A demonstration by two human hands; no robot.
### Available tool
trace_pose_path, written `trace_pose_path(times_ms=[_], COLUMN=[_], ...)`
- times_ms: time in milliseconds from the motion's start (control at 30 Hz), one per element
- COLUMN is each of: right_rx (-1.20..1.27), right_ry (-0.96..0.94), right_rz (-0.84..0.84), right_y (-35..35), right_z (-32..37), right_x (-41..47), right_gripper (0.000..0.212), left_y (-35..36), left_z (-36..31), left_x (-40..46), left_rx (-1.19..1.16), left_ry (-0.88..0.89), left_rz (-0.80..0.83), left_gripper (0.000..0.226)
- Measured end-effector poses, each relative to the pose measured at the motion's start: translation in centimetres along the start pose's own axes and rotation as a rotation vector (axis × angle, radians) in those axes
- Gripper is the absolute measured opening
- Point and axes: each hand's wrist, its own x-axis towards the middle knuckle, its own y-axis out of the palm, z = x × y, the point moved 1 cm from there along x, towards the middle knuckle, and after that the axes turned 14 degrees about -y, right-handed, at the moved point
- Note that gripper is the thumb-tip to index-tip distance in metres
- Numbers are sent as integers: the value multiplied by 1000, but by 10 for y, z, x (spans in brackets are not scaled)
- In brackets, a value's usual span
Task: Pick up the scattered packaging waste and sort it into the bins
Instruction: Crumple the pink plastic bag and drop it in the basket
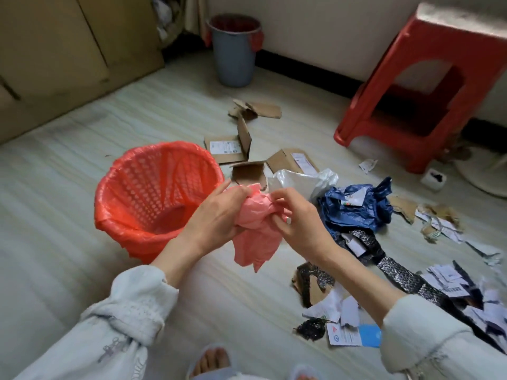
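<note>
A crumpled pink plastic bag (256, 237) hangs between both hands, just right of the red-lined basket bin (153, 193). My left hand (216, 215) grips the bag's upper left part. My right hand (299, 220) pinches its upper right part. The basket bin looks empty inside. A grey bin with a red liner (234, 53) stands by the far wall. On the floor to the right lie a blue plastic bag (356, 212), a clear plastic bag (304, 178), silver-black bubble mailers (395, 270), torn paper scraps (444, 278) and cardboard pieces (227, 149).
A red plastic stool (422, 86) stands at the right by the wall. Large flat cardboard sheets (68, 50) lean at the back left. More cardboard (258, 111) lies farther back. My slippered feet (214, 360) are at the bottom edge.
</note>
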Motion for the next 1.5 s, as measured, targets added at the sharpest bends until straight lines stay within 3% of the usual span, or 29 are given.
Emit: trace_pose_path(times_ms=[100, 233, 333, 467, 567, 733, 833, 1100, 1267, 1500], right_rx=[-37, -153, -237, -463, -516, -585, -613, -584, -515, -509], right_ry=[-6, -12, -88, -320, -361, -545, -565, -589, -530, -516], right_rz=[-4, 54, 245, 585, 685, 592, 612, 604, 611, 564], right_y=[2, 27, 61, 106, 131, 116, 93, 69, 78, 85], right_z=[15, 16, 9, -18, -37, -56, -67, -68, -72, -76], right_x=[22, 48, 60, 66, 70, 58, 32, -12, -17, -17], right_gripper=[23, 30, 35, 45, 37, 37, 37, 18, 42, 47], left_y=[-29, -65, -71, -53, -39, -9, 19, 120, 143, 154], left_z=[13, 43, 77, 113, 133, 149, 142, 111, 119, 134], left_x=[-13, -17, -21, -32, -27, -12, -7, -33, -52, -65], left_rx=[78, 156, 235, 351, 402, 550, 574, 561, 535, 647], left_ry=[-124, -447, -641, -731, -774, -778, -703, -644, -631, -692], left_rz=[-113, -324, -367, -280, -149, 368, 583, 739, 1059, 1153], left_gripper=[66, 57, 58, 59, 54, 47, 53, 72, 89, 79])
